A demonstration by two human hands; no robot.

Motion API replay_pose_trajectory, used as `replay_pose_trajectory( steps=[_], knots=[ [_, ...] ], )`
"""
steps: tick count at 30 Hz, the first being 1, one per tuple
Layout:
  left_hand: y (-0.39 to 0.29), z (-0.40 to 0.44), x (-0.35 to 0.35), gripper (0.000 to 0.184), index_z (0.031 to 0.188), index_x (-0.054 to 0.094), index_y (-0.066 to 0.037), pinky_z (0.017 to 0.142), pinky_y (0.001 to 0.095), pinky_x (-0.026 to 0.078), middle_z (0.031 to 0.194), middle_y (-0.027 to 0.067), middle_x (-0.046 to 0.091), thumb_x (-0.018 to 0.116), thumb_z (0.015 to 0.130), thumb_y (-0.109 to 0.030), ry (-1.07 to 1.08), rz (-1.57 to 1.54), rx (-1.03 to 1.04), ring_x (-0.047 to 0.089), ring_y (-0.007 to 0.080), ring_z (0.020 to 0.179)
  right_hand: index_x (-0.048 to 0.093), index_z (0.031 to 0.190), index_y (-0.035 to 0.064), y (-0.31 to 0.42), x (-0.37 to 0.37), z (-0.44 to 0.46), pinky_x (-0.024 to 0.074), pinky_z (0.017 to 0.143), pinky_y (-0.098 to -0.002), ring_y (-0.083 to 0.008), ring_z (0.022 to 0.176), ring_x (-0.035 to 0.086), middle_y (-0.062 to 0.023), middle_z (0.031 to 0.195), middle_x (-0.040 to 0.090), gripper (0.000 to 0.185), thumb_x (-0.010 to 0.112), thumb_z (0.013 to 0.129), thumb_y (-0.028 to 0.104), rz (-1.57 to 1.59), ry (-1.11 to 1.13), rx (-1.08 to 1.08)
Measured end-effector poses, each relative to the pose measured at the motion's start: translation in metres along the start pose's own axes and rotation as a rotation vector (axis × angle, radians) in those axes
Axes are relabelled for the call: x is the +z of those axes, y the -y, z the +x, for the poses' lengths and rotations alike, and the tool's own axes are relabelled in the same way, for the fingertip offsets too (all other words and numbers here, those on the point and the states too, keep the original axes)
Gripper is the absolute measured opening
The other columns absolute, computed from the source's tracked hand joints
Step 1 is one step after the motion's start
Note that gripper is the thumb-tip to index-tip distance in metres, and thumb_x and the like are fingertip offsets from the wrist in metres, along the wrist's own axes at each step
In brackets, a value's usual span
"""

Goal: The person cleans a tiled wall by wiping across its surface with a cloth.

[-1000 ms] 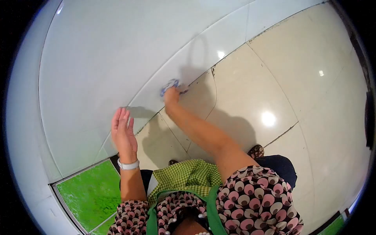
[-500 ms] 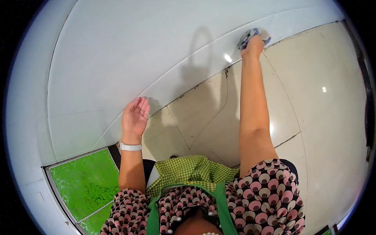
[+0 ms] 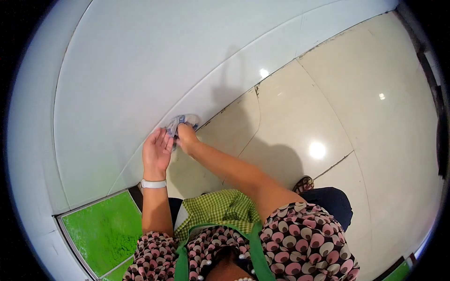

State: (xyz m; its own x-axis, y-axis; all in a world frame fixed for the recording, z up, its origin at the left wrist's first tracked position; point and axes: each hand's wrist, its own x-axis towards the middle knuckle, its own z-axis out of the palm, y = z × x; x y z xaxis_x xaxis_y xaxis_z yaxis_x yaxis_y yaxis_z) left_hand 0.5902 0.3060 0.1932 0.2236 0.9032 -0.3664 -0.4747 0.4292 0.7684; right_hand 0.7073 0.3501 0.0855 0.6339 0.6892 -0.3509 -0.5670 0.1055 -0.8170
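A crumpled white and blue cloth point(image 3: 190, 119) lies against the lower part of the white wall point(image 3: 140, 61), just above the tiled floor. My right hand point(image 3: 186, 136) is closed over it and presses it to the wall. Close beside the cloth is my left hand point(image 3: 158, 147), palm up with its fingers stretched out and holding nothing. Its fingertips come near the cloth; whether they touch it I cannot tell. A white band point(image 3: 153, 184) circles my left wrist.
Beige glossy floor tiles point(image 3: 328, 112) meet the wall along a dark, chipped joint. A bright green tiled panel point(image 3: 101, 229) is at the lower left. My sandalled foot point(image 3: 304, 184) stands on the tiles, and a dark edge point(image 3: 431, 89) runs along the far right.
My right hand has swept the cloth leftward along the base of the wall, from the upper right to beside my left hand. My left hand has stayed almost in place.
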Motion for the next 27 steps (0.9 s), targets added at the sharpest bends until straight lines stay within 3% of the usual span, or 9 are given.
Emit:
replay_pose_trajectory(
  steps=[2,5,8,11,15,19,22,25,27],
  knots=[
    [-0.004,-0.002,-0.002,0.025,0.107,0.052,0.0,0.094,0.0371,0.042,0.114,0.014,0.054,0.052,0.086,-0.013,-0.016,-0.016,-0.002,0.052,0.0262,0.106,0.051,0.112,0.0044,0.016,0.01,-0.025,0.0394,0.091,-0.0479,-0.0332,0.102,0.054,-0.0167,0.109,0.057,0.033,0.043,0.086,0.023,0.333,0.379,0.526],
    [-0.01,-0.009,-0.01,0.025,0.107,0.052,0.001,0.095,0.0376,0.041,0.113,0.0148,0.054,0.052,0.086,-0.013,-0.028,-0.043,-0.004,0.051,0.0274,0.108,0.049,0.111,0.0007,0.064,-0.003,-0.021,0.0391,0.092,-0.0389,-0.0322,0.103,0.052,-0.0158,0.111,0.055,0.036,0.044,0.085,0.025,0.397,0.296,0.507],
    [-0.024,-0.02,-0.016,0.025,0.105,0.052,0.001,0.095,0.0379,0.04,0.114,0.0157,0.053,0.052,0.086,-0.014,-0.058,-0.063,0.017,0.049,0.0283,0.112,0.039,0.124,-0.009,0.038,-0.01,0.067,0.0302,0.103,-0.0363,-0.0349,0.12,0.042,-0.0259,0.128,0.044,0.049,0.046,0.083,0.017,-0.019,-0.044,-0.161],
    [-0.033,-0.04,-0.019,0.023,0.103,0.051,0.001,0.096,0.0385,0.04,0.116,0.0164,0.051,0.051,0.086,-0.014,-0.197,-0.098,0.075,0.047,0.029,0.115,0.035,0.132,-0.0059,0.132,-0.027,0.04,0.0398,0.091,-0.0346,-0.0254,0.106,0.051,-0.0178,0.118,0.053,0.056,0.051,0.082,0.014,-0.027,-0.22,-0.79],
    [-0.04,-0.049,-0.037,0.02,0.102,0.048,-0.001,0.098,0.0394,0.038,0.119,0.0156,0.049,0.05,0.088,-0.014,-0.212,-0.089,0.196,0.045,0.0299,0.118,0.027,0.135,-0.011,0.212,-0.021,-0.014,0.0198,0.109,-0.0359,-0.0369,0.132,0.028,-0.0296,0.14,0.03,0.063,0.05,0.083,0.017,0.171,0.069,-0.65],
    [-0.013,-0.08,-0.029,0.03,0.114,0.046,0.001,0.1,0.0389,0.036,0.126,0.0161,0.046,0.05,0.088,-0.015,-0.116,-0.082,0.177,0.043,0.03,0.12,0.033,0.132,-0.0117,0.206,-0.022,-0.051,0.0188,0.109,-0.0426,-0.0411,0.13,0.029,-0.0302,0.138,0.032,0.057,0.049,0.086,0.017,-0.055,-0.053,-1.054],
    [-0.017,-0.117,0.012,0.042,0.127,0.041,0.002,0.104,0.0403,0.031,0.136,0.0174,0.039,0.049,0.088,-0.012,0.017,0.154,0.398,0.039,0.0307,0.125,0.036,0.129,-0.0114,0.212,-0.015,-0.055,0.0189,0.108,-0.0469,-0.0433,0.128,0.03,-0.0306,0.135,0.035,0.052,0.049,0.088,0.018,-0.131,-0.191,-1.199],
    [-0.037,-0.13,0.036,0.052,0.135,0.034,0.0,0.108,0.0422,0.026,0.141,0.0187,0.034,0.051,0.086,-0.008,0.086,0.615,1.017,0.035,0.0312,0.129,0.036,0.129,-0.0116,0.229,-0.026,-0.036,0.02,0.108,-0.0465,-0.0411,0.128,0.03,-0.0281,0.135,0.036,0.049,0.047,0.09,0.016,-0.142,-0.334,-1.33],
    [-0.071,-0.135,0.042,0.05,0.132,0.041,-0.001,0.108,0.0455,0.025,0.139,0.0196,0.036,0.053,0.083,-0.002,0.014,1.281,1.657,0.032,0.0349,0.131,0.034,0.13,-0.0117,0.24,-0.045,-0.019,0.0212,0.108,-0.0441,-0.0392,0.128,0.031,-0.026,0.136,0.035,0.047,0.046,0.092,0.015,-0.232,-0.474,-1.356]
  ],
)
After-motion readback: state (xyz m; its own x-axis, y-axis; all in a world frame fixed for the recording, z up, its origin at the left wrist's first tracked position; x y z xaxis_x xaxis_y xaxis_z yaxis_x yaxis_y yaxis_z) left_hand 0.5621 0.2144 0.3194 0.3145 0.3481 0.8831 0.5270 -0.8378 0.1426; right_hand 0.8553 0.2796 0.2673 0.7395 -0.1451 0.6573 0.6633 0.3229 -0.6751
